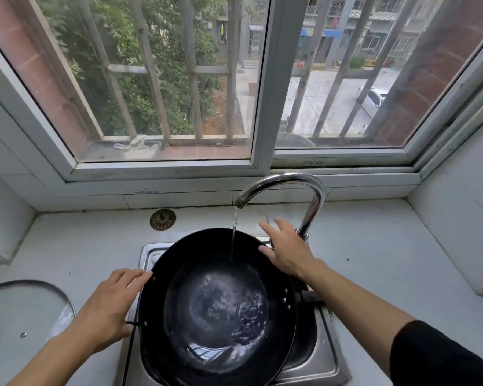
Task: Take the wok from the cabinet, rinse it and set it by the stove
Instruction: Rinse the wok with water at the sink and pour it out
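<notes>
Rinse underway: black round metal wok (218,302) in steel sink (322,355) under running chrome tap (287,182), left hand (112,305) flat on rim, right hand (283,250) spread, possibly at lever; stove placement left.

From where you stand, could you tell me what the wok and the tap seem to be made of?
Wok: dark metal, probably carbon steel or iron, with a glossy black finish and riveted handles.
Tap: polished, chrome-like metal; its curved neck mirrors the window light.

The wok (218,305) sits in the sink (322,355). The tap (304,201) stands behind the sink, over the wok. A drain plug (162,219) lies on the surface (388,246) behind the sink, to the left. A glass lid (23,310) lies left of the sink.
</notes>
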Demonstrator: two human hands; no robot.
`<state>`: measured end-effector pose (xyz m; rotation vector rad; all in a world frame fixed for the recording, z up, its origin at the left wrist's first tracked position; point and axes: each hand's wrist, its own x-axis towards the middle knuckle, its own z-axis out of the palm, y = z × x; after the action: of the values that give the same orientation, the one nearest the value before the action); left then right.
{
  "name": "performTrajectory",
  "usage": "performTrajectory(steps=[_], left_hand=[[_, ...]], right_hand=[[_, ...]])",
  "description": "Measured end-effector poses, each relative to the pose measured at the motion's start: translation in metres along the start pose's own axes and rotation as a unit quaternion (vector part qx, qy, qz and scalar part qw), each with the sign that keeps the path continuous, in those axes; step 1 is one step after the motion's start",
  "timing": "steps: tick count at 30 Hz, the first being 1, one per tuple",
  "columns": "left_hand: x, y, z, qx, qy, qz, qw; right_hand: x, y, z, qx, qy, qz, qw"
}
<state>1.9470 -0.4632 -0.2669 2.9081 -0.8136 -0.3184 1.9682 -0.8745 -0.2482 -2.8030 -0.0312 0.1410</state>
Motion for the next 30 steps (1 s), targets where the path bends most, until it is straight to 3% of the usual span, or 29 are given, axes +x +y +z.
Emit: performTrajectory(steps=[8,16,20,24,30], left_hand=[[-0.001,0.003,0.005,0.01,0.0,-0.024,1.0],[-0.001,0.006,-0.001,0.015,-0.001,-0.027,1.0],[0.001,0.007,-0.001,0.026,-0.009,-0.031,0.999],[0.001,0.008,0.0,0.038,0.001,-0.024,0.999],[-0.003,0.007,-0.002,0.042,0.01,-0.019,0.999]], right_hand=[[0.03,0.009,0.008,-0.026,-0.079,0.057,0.995],[0.038,0.005,0.008,0.011,-0.04,0.102,0.994],[0.03,0.004,0.003,0.028,-0.058,0.113,0.992],[0.013,0.001,-0.005,0.046,-0.055,0.089,0.993],[-0.034,0.019,-0.02,0.063,0.006,-0.03,0.998]])
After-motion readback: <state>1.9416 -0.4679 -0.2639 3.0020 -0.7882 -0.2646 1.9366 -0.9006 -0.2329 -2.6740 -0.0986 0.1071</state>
